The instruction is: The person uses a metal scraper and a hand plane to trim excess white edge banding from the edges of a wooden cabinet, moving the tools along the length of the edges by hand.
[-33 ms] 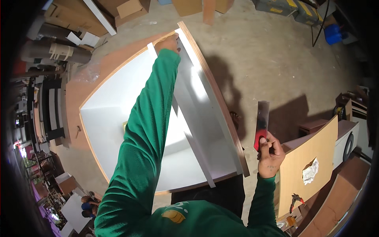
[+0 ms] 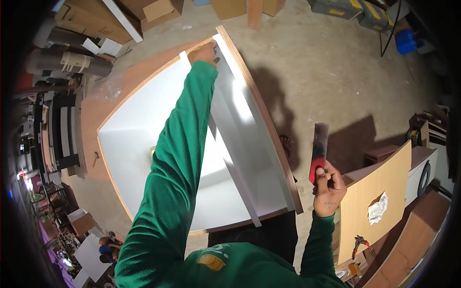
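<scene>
In front of me is a large open cabinet [image 2: 137, 117] with white inner faces and bare wood edges, with a narrow white rail [image 2: 235, 177] running across it. My left arm stretches over the opening, and my left hand [image 2: 203, 54] is at the far edge, between the rail and the right side panel [image 2: 254, 96]. Its fingers are curled; what they close on, if anything, is hidden. Out to the right, my right hand [image 2: 329, 189] holds a flat grey-and-black blade-like strip with a red lower end [image 2: 319, 149] upright, its thumb pressed on the red part.
A light wood panel [image 2: 384, 192] at the right carries crumpled white paper [image 2: 378, 207] and red-handled pliers [image 2: 360, 244]. A hammer-like tool [image 2: 96, 159] lies left of the cabinet. Cardboard boxes [image 2: 159, 9] and grey cases [image 2: 336, 7] stand at the back. People [image 2: 109, 249] are at lower left.
Hardly anything differs. Both hands keep their places, and the strip stays upright in my right hand.
</scene>
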`<state>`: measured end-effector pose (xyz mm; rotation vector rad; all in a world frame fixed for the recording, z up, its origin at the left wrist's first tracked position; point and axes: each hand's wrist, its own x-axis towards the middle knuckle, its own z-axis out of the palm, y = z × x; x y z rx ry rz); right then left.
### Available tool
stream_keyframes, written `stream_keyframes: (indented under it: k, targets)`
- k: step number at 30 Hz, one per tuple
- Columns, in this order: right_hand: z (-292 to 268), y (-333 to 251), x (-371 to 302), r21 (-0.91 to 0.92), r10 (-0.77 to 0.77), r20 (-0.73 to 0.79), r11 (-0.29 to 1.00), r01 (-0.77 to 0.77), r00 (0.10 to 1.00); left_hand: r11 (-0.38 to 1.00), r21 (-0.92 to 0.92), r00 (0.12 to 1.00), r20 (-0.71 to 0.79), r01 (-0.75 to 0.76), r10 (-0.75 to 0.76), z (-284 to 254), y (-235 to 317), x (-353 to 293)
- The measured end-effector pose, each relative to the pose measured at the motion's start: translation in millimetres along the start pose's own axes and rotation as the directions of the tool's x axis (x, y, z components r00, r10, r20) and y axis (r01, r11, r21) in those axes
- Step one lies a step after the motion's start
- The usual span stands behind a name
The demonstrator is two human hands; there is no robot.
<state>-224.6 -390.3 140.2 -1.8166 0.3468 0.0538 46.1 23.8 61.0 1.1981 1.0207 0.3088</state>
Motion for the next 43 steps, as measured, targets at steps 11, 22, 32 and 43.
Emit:
stream_keyframes:
  k: [11,22,32,43]
  targets:
    - [-58.7,-20.4,-1.5,0.334,0.101,-0.233,0.942,-0.018,0.967,0.603,-0.044,0.379,0.742,-0.796,0.554,-19.2,-41.6,-294.7]
    - [-98.5,-23.6,30.0,0.43,0.117,-0.097,0.901,-0.065,0.988,0.988,0.06,0.961,0.231,0.141,-0.151,-3.6,-30.3,-0.9]
    - [-101.4,-66.9,108.6,0.255,0.124,0.035,0.958,-0.128,0.992,0.872,0.32,0.92,0.0,-0.371,0.391,42.6,-42.3,-93.7]
    - [-128.1,-72.5,149.5,0.225,0.105,0.299,0.958,-0.177,0.948,0.949,0.211,0.915,-0.282,-0.235,0.289,41.4,-61.8,-2.5]
